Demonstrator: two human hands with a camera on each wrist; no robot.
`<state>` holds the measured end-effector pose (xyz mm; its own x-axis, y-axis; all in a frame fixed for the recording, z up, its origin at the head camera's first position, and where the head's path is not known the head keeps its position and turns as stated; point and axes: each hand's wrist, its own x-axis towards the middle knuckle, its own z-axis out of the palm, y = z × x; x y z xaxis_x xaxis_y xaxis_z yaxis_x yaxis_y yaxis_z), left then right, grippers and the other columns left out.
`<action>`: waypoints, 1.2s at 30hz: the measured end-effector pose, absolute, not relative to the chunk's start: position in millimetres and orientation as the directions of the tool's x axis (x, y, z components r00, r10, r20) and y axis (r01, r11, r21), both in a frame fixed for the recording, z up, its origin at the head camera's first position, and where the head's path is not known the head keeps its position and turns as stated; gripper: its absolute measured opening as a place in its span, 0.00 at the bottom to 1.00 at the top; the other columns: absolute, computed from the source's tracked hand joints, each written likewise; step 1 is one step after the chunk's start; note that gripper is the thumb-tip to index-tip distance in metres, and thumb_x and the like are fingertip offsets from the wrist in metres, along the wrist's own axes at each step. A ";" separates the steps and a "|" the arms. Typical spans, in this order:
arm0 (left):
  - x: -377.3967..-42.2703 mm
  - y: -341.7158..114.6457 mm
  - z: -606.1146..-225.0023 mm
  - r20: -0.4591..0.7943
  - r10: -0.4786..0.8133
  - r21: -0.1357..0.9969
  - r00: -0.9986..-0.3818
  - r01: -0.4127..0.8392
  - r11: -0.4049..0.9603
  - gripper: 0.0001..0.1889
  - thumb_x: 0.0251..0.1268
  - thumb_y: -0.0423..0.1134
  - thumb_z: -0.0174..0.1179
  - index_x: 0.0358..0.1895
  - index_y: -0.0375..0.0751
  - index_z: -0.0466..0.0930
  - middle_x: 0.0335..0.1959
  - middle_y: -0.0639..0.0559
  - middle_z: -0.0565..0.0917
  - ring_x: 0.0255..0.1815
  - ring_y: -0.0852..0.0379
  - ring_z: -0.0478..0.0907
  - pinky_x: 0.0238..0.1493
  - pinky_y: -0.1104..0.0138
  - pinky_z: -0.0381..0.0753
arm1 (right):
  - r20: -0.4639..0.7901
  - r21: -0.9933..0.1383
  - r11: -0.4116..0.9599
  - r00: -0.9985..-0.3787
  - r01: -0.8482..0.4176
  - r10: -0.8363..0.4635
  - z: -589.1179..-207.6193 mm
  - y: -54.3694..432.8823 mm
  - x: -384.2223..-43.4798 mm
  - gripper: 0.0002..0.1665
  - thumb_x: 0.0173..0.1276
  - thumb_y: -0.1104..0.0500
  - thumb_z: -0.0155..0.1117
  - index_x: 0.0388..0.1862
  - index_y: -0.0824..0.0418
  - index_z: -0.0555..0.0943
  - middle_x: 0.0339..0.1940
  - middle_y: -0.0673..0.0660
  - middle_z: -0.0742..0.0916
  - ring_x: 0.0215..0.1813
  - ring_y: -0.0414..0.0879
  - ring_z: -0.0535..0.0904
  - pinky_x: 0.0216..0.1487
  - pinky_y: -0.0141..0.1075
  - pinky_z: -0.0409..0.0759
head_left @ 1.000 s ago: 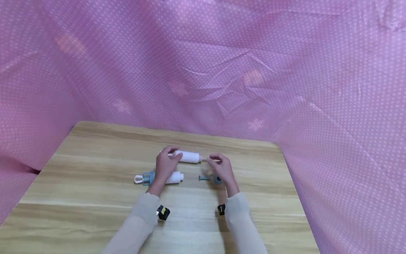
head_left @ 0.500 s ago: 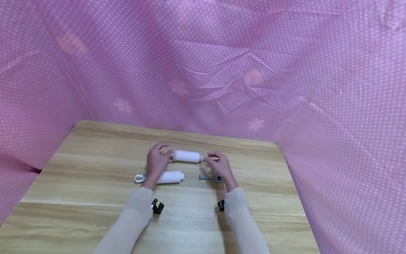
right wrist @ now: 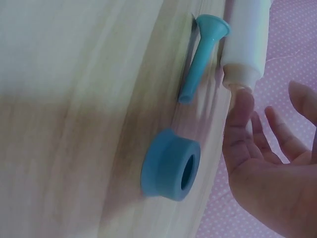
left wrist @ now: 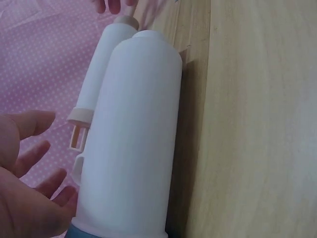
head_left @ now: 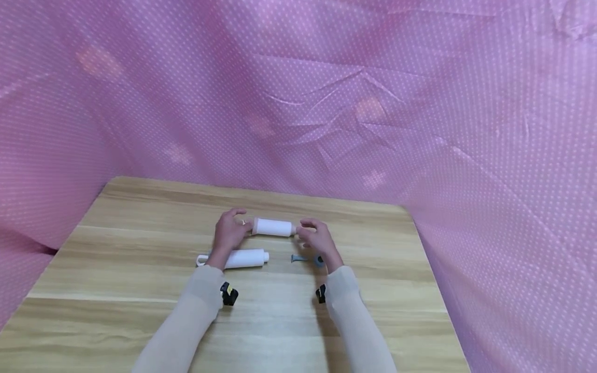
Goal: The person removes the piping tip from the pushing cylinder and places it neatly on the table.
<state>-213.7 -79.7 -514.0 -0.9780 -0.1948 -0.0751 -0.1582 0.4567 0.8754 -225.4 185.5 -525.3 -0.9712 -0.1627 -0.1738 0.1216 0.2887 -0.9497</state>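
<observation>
A white cylinder (head_left: 273,227) with peach end pieces lies crosswise toward the back of the table in the head view. My left hand (head_left: 227,233) is beside its left end, fingers spread and apart from its peach prongs (left wrist: 79,138) in the left wrist view. At the other end is my right hand (head_left: 319,239), fingers loose; its thumb overlaps the peach neck (right wrist: 241,74) in the right wrist view, and whether it touches is unclear. Nearer lies a second white cylinder (head_left: 246,258) with a white loop handle (head_left: 201,260), partly behind my left wrist.
A teal flared tube (right wrist: 200,62) and a teal ring-shaped cap (right wrist: 171,166) lie on the wooden table (head_left: 270,321) near my right hand. Pink dotted cloth (head_left: 298,103) hangs around the table's back and sides.
My left hand has moved left, off the peach-ended cylinder. My right hand has shifted slightly left, and the thin rod seen earlier at the neck is now hidden in the head view.
</observation>
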 end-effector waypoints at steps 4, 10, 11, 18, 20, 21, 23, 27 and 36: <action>-214.7 -80.6 -514.4 -0.138 -0.146 0.876 -0.980 -0.189 0.443 0.30 0.63 0.38 0.68 0.68 0.37 0.74 0.68 0.32 0.72 0.61 0.35 0.72 0.65 0.44 0.71 | -0.211 -0.946 0.287 -0.959 0.152 -0.186 -524.0 181.3 -227.4 0.28 0.76 0.59 0.62 0.69 0.71 0.71 0.68 0.69 0.76 0.54 0.64 0.83 0.47 0.49 0.87; -217.1 -83.2 -519.6 -0.184 -0.100 0.871 -0.978 -0.210 0.445 0.31 0.64 0.39 0.67 0.70 0.37 0.71 0.65 0.29 0.74 0.63 0.34 0.72 0.65 0.44 0.71 | -0.231 -0.949 0.260 -0.956 0.180 -0.182 -527.9 173.4 -227.5 0.27 0.76 0.62 0.61 0.70 0.72 0.71 0.67 0.69 0.76 0.56 0.64 0.83 0.51 0.49 0.86; -218.2 -83.3 -521.0 -0.180 -0.094 0.869 -0.979 -0.203 0.452 0.31 0.64 0.39 0.67 0.70 0.37 0.71 0.65 0.30 0.74 0.63 0.35 0.72 0.65 0.45 0.71 | -0.232 -0.950 0.255 -0.954 0.181 -0.189 -523.9 171.3 -225.7 0.27 0.76 0.63 0.60 0.69 0.73 0.70 0.66 0.71 0.77 0.57 0.65 0.82 0.52 0.50 0.85; -223.4 -80.5 -520.8 -0.158 -0.075 0.863 -0.985 -0.174 0.474 0.30 0.66 0.37 0.65 0.70 0.35 0.70 0.68 0.34 0.71 0.65 0.36 0.70 0.69 0.45 0.68 | -0.248 -0.946 0.252 -0.955 0.203 -0.161 -535.2 165.1 -230.0 0.25 0.74 0.62 0.63 0.66 0.71 0.74 0.63 0.69 0.79 0.55 0.59 0.83 0.50 0.44 0.86; -224.2 -79.8 -520.6 -0.146 -0.074 0.862 -0.987 -0.164 0.480 0.29 0.67 0.38 0.65 0.69 0.35 0.71 0.68 0.34 0.73 0.66 0.36 0.70 0.69 0.46 0.68 | -0.246 -0.947 0.250 -0.957 0.203 -0.153 -535.7 164.3 -229.8 0.24 0.74 0.63 0.63 0.65 0.71 0.75 0.62 0.69 0.80 0.52 0.57 0.84 0.49 0.43 0.86; -224.6 -79.6 -520.6 -0.138 -0.074 0.861 -0.988 -0.156 0.484 0.28 0.67 0.38 0.65 0.68 0.35 0.72 0.67 0.34 0.73 0.66 0.36 0.70 0.69 0.46 0.68 | -0.243 -0.947 0.252 -0.959 0.201 -0.147 -535.9 164.1 -229.7 0.23 0.74 0.63 0.63 0.65 0.70 0.75 0.62 0.69 0.80 0.51 0.56 0.84 0.48 0.43 0.87; -224.9 -79.2 -521.0 -0.121 -0.071 0.860 -0.990 -0.141 0.490 0.27 0.68 0.39 0.65 0.67 0.35 0.73 0.66 0.34 0.74 0.66 0.36 0.71 0.69 0.47 0.68 | -0.233 -0.949 0.247 -0.964 0.195 -0.131 -536.7 163.7 -229.0 0.22 0.73 0.64 0.64 0.63 0.70 0.77 0.60 0.68 0.81 0.48 0.55 0.85 0.45 0.42 0.87; -223.7 -79.0 -517.9 -0.102 -0.057 0.863 -0.993 -0.117 0.492 0.25 0.69 0.39 0.64 0.66 0.36 0.74 0.66 0.35 0.75 0.66 0.36 0.71 0.68 0.46 0.70 | -0.222 -0.960 0.193 -0.971 0.202 -0.089 -535.8 164.3 -228.6 0.19 0.72 0.63 0.66 0.59 0.69 0.80 0.54 0.65 0.83 0.43 0.56 0.86 0.42 0.43 0.87; -216.6 -80.3 -504.2 -0.026 -0.021 0.901 -0.999 -0.032 0.433 0.23 0.69 0.40 0.64 0.64 0.35 0.77 0.63 0.38 0.75 0.64 0.39 0.70 0.65 0.48 0.73 | -0.163 -0.979 0.143 -0.980 0.146 -0.116 -524.5 176.0 -225.0 0.19 0.73 0.60 0.66 0.58 0.68 0.81 0.51 0.64 0.84 0.49 0.67 0.84 0.49 0.53 0.86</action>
<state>-216.6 -80.3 -504.2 -0.9994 -0.0213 -0.0258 -0.0325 0.4329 0.9009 -225.0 176.0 -524.5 -0.9797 -0.1164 -0.1633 0.1462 0.1427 -0.9789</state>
